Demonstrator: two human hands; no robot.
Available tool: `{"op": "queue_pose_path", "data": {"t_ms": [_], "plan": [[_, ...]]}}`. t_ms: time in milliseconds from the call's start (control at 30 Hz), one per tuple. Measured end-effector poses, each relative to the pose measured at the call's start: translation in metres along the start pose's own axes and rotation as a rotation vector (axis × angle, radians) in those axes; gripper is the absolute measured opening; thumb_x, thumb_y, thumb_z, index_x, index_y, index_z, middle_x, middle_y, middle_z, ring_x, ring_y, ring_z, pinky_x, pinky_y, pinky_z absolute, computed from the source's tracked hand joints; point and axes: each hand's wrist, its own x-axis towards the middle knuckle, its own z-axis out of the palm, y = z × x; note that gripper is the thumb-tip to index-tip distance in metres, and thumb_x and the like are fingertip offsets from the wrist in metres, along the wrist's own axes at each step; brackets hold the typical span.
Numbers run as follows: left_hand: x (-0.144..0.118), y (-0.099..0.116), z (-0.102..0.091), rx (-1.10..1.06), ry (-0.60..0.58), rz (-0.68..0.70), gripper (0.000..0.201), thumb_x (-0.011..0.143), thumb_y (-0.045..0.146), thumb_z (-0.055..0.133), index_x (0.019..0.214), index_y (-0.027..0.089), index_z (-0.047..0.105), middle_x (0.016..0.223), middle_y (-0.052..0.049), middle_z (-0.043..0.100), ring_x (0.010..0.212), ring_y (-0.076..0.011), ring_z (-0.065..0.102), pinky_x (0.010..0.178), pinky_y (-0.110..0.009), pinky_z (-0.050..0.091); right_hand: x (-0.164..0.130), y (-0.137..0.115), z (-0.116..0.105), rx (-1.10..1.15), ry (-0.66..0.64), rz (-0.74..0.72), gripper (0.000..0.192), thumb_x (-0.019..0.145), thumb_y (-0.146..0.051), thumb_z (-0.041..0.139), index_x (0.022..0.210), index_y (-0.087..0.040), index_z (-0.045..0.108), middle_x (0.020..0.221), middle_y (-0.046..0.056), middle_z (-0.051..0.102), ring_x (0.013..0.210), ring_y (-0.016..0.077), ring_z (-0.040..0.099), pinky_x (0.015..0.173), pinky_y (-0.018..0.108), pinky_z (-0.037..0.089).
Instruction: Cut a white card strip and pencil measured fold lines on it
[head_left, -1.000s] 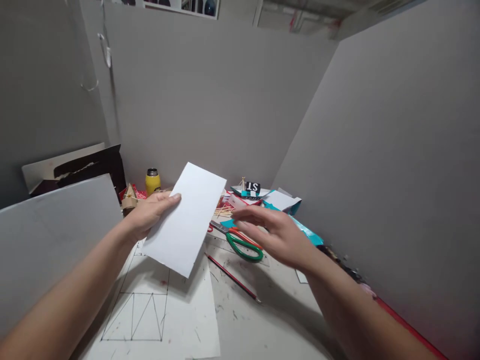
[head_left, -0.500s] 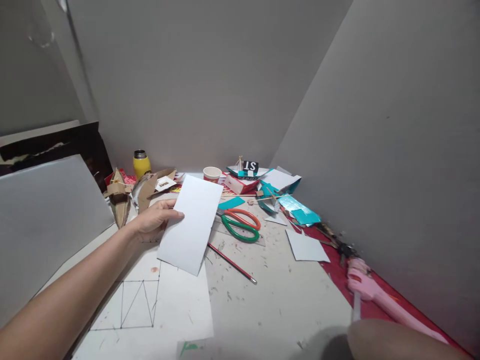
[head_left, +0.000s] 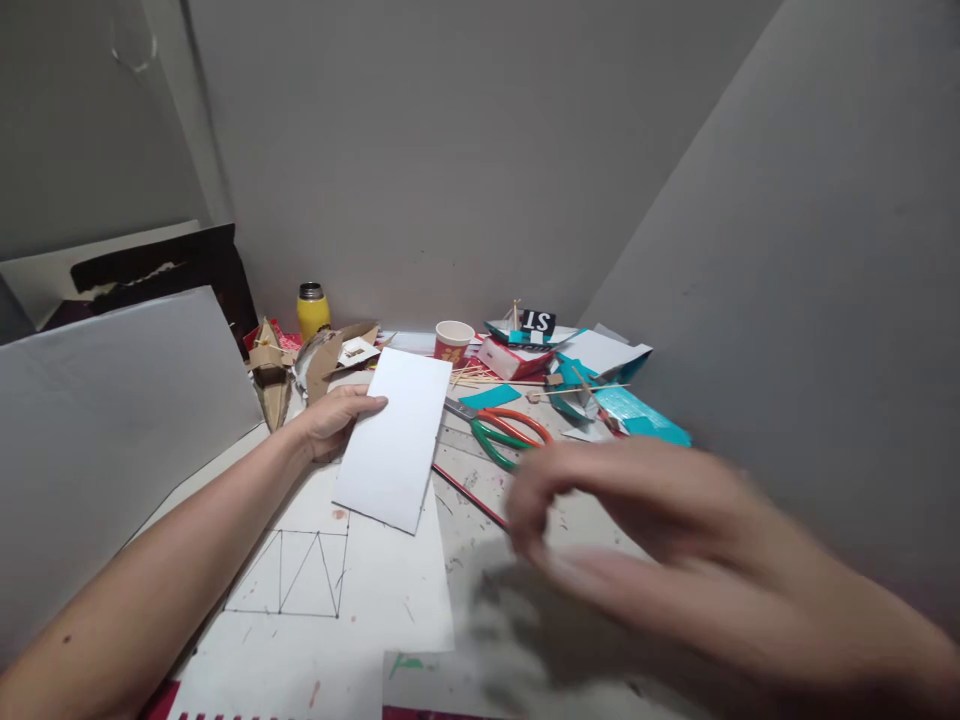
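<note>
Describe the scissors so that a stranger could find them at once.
Start at the white card that the left hand holds above the table. Just right of it lie the scissors, the only tool with one orange and one green handle.

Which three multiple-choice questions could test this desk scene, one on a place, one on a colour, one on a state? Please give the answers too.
1. Where do the scissors lie?
A. right of the white card
B. on the pencil drawing
C. inside the paper cup

2. What colour is the bottle at the back wall?
A. blue
B. yellow
C. black

3. What is the left hand doing?
A. lying flat on the desk
B. holding the white card by its edge
C. holding the scissors

Answers:
1 A: the green and orange handles rest just right of the white card.
2 B: its body is yellow under a dark lid.
3 B: the thumb lies on the card's left edge, while the blurred right hand shows no clear grip.
</note>
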Motion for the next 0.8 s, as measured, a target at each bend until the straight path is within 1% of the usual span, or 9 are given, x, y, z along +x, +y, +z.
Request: {"op": "queue_pose_path", "data": {"t_ms": [33, 67, 133, 200, 267, 400, 567, 700, 800], "plan": [[0.001, 0.000, -0.001, -0.007, 0.004, 0.010, 0.021, 0.067, 0.021, 0.080, 0.085, 0.010, 0.074, 0.081, -0.012, 0.078, 0.067, -0.0212, 0.071, 0.066, -0.031, 0.056, 0.015, -0.001, 0.006, -0.259, -0.220, -0.040, 0.019, 0.078, -0.043, 0.070, 0.072, -0.026, 0.068, 0.070, 0.003, 0.065, 0.066, 0.0197, 0.059, 0.062, 0.033, 0.045], [0.001, 0.000, -0.002, -0.014, 0.010, 0.024, 0.020, 0.069, 0.020, 0.079, 0.086, 0.011, 0.074, 0.081, -0.011, 0.078, 0.067, -0.0207, 0.071, 0.066, -0.030, 0.056, 0.029, 0.002, 0.012, -0.530, -0.331, -0.070, 0.018, 0.082, -0.039, 0.066, 0.072, -0.024, 0.066, 0.071, 0.004, 0.065, 0.066, 0.0204, 0.059, 0.063, 0.033, 0.043], [0.003, 0.000, -0.006, -0.025, 0.020, 0.048, 0.019, 0.071, 0.019, 0.077, 0.088, 0.012, 0.073, 0.081, -0.010, 0.078, 0.067, -0.0200, 0.072, 0.065, -0.029, 0.056, 0.049, 0.014, 0.021, -0.939, -0.365, -0.039, 0.013, 0.082, -0.029, 0.063, 0.073, -0.019, 0.064, 0.075, 0.010, 0.067, 0.070, 0.0243, 0.062, 0.063, 0.033, 0.041], [0.004, -0.001, -0.009, -0.029, 0.025, 0.066, 0.022, 0.072, 0.019, 0.076, 0.092, 0.012, 0.073, 0.081, -0.010, 0.078, 0.066, -0.0198, 0.072, 0.063, -0.028, 0.056, 0.056, 0.032, 0.028, -1.101, -0.444, 0.021, 0.009, 0.083, -0.024, 0.061, 0.082, -0.015, 0.065, 0.082, 0.014, 0.069, 0.075, 0.0276, 0.065, 0.063, 0.033, 0.040], [0.005, -0.002, -0.012, -0.030, 0.024, 0.085, 0.027, 0.072, 0.018, 0.076, 0.098, 0.012, 0.072, 0.083, -0.010, 0.078, 0.066, -0.0196, 0.072, 0.063, -0.027, 0.056, 0.054, 0.048, 0.033, -1.115, -0.490, 0.033, 0.009, 0.082, -0.016, 0.056, 0.086, -0.015, 0.064, 0.086, 0.015, 0.071, 0.076, 0.0278, 0.066, 0.061, 0.033, 0.037], [0.006, -0.003, -0.012, -0.030, 0.017, 0.115, 0.036, 0.071, 0.017, 0.077, 0.106, 0.013, 0.071, 0.089, -0.011, 0.078, 0.074, -0.0206, 0.073, 0.070, -0.028, 0.056, 0.050, 0.068, 0.034, -1.075, -0.484, 0.037, 0.025, 0.078, -0.003, 0.047, 0.094, -0.016, 0.062, 0.088, 0.014, 0.071, 0.076, 0.0256, 0.066, 0.059, 0.031, 0.032], [0.001, 0.000, -0.010, -0.038, 0.018, 0.136, 0.044, 0.069, 0.015, 0.078, 0.112, 0.014, 0.069, 0.092, -0.012, 0.078, 0.075, -0.0216, 0.073, 0.071, -0.031, 0.055, 0.055, 0.081, 0.013, -0.896, -0.322, 0.078, 0.013, 0.077, -0.010, 0.048, 0.083, -0.019, 0.054, 0.084, 0.008, 0.065, 0.073, 0.0218, 0.058, 0.061, 0.031, 0.034], [-0.005, 0.008, -0.009, -0.033, 0.017, 0.150, 0.044, 0.069, 0.014, 0.079, 0.111, 0.014, 0.070, 0.092, -0.011, 0.078, 0.074, -0.0207, 0.072, 0.071, -0.030, 0.054, 0.057, 0.084, 0.001, -0.448, -0.070, 0.143, 0.004, 0.079, -0.021, 0.044, 0.079, -0.021, 0.048, 0.067, 0.000, 0.052, 0.058, 0.0158, 0.047, 0.054, 0.028, 0.034], [-0.010, 0.014, -0.004, -0.005, -0.016, 0.162, 0.045, 0.067, 0.016, 0.081, 0.111, 0.015, 0.070, 0.093, -0.011, 0.078, 0.075, -0.0213, 0.073, 0.070, -0.030, 0.053, 0.059, 0.077, 0.011, -0.018, 0.074, 0.221, 0.018, 0.083, -0.038, 0.049, 0.085, -0.020, 0.048, 0.068, -0.002, 0.050, 0.047, 0.0096, 0.036, 0.045, 0.025, 0.026]]}}
